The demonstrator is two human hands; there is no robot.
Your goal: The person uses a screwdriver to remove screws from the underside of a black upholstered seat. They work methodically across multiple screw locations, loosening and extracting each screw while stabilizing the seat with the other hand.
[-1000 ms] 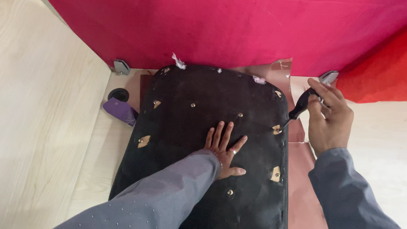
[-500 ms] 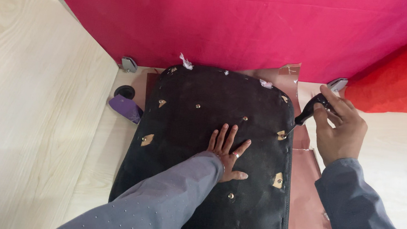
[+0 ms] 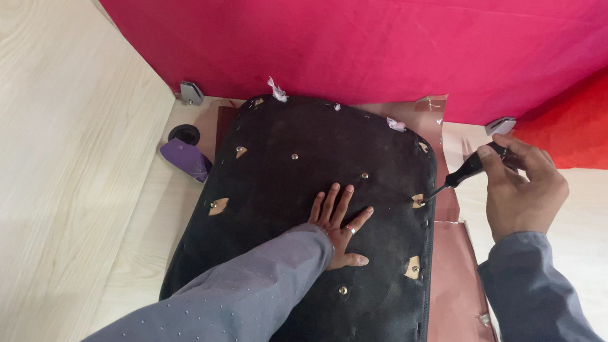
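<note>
Left hand [image 3: 338,222] flat, open, pressing black seat pad [image 3: 315,216]; right hand [image 3: 519,186] gripping screwdriver [image 3: 463,174], tip at right-edge bracket [image 3: 419,200]. Next: steady turning.

There is one black cushion [image 3: 293,214] on the table. On it I count five small tan patches [image 3: 218,206] and about six metal studs [image 3: 294,157]. Two hands are in view, a left hand [image 3: 338,222] and a right hand [image 3: 521,188], and there is one screwdriver [image 3: 459,176]. Two white scraps [image 3: 277,89] sit at the far edge. There are two grey metal clips [image 3: 191,93], one purple piece [image 3: 185,160] and one black ring [image 3: 184,135].
</note>
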